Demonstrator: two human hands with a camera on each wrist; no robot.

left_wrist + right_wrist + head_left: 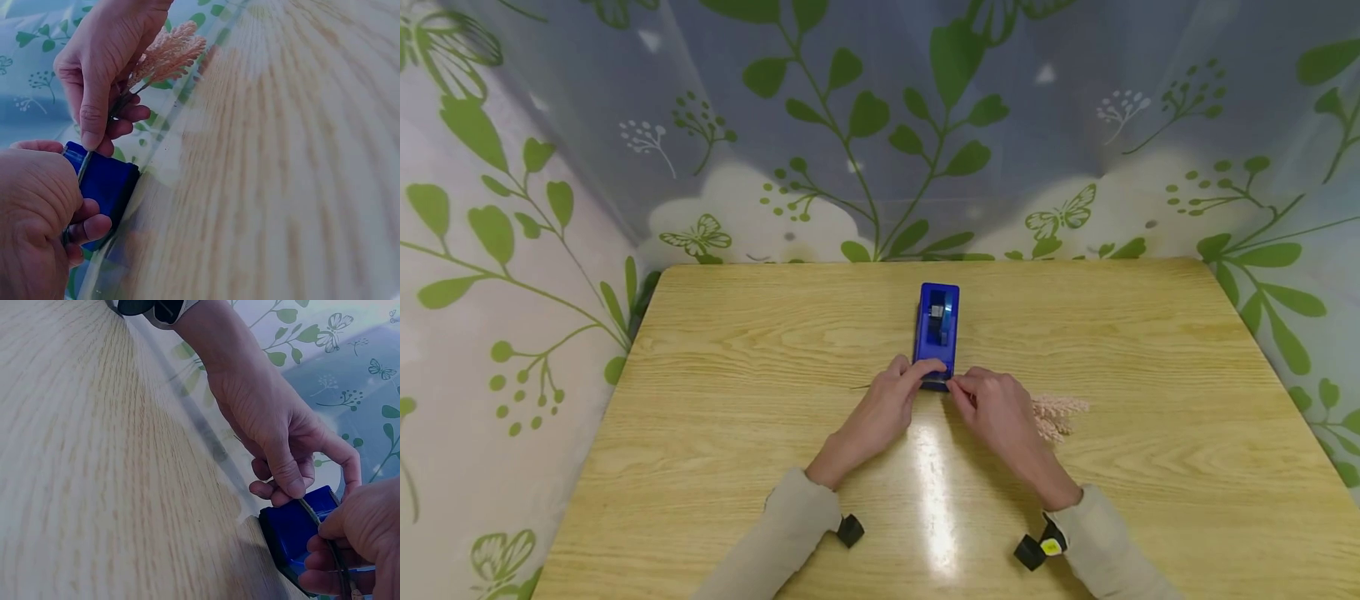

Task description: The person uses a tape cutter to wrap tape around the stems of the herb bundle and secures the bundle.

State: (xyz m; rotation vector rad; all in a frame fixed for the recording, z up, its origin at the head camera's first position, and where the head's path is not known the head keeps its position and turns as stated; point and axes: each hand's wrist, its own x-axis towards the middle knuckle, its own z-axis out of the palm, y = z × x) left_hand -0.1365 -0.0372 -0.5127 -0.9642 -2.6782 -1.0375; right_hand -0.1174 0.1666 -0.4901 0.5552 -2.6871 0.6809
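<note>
A blue tape dispenser stands lengthwise near the table's far edge, its front end toward the person. Across that front end run thin dark stems of a pink, wheat-like dried flower bunch. My left hand pinches the stems between thumb and fingers, its index finger reaching over the dispenser's front. A stem tip pokes out left of it in the head view. My right hand pinches the stems on the other side, thumb right at the dispenser's edge. The pink heads stick out beyond this hand.
The wooden table reaches back to a patterned curtain with green leaves. Similar fabric hangs at the left and right sides. Each wrist wears a small black camera below a beige sleeve.
</note>
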